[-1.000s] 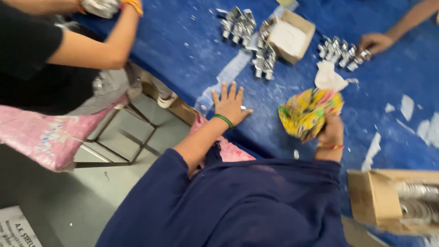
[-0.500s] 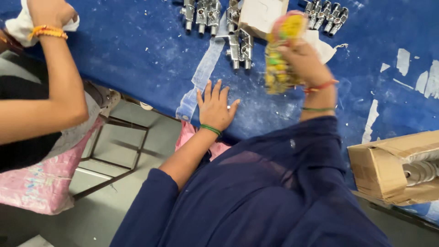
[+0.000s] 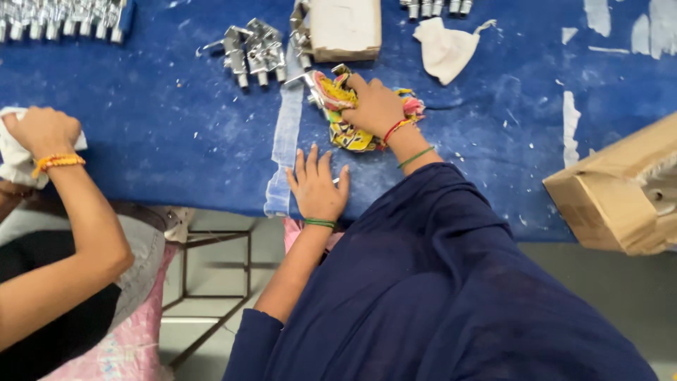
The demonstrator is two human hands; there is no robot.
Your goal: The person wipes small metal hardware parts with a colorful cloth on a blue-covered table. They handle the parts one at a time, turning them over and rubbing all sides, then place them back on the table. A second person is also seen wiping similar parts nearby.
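Observation:
My right hand (image 3: pixel 375 106) grips a crumpled yellow patterned cloth (image 3: pixel 347 134) and presses it down on the blue table (image 3: pixel 176 134). A shiny metal fitting (image 3: pixel 310 83) sticks out from under the cloth at its left. My left hand (image 3: pixel 317 185) lies flat on the table near its front edge, fingers spread, holding nothing. It wears a green bangle. Just left of it a strip of pale tape (image 3: pixel 282 148) runs across the table top.
A cluster of metal fittings (image 3: pixel 252 48) and a small cardboard box (image 3: pixel 345 28) stand beyond the cloth. A white cloth pouch (image 3: pixel 446 48) lies at the back right. A larger carton (image 3: pixel 620 194) sits at the right edge. A co-worker's hand (image 3: pixel 42 130) holds a white cloth at the left.
My right hand has brought the yellow cloth down from in the air onto the table beside the fittings. My left hand stays flat on the table.

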